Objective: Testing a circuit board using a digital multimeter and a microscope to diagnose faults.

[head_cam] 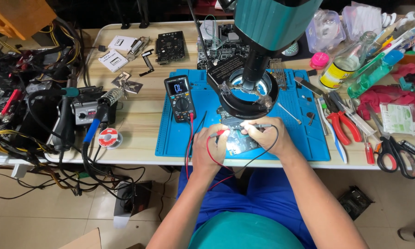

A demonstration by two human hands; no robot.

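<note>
Circuit board (235, 138) lies mostly hidden, apparently under hands.

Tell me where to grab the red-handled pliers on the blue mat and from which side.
Grip the red-handled pliers by the two red handles, coming from the near table edge. They lie flat with the handles pointing toward the person and the metal jaws pointing away. The right hand is closest; scissors and a screwdriver lie just right, so approach from the left side of the handles.
</note>
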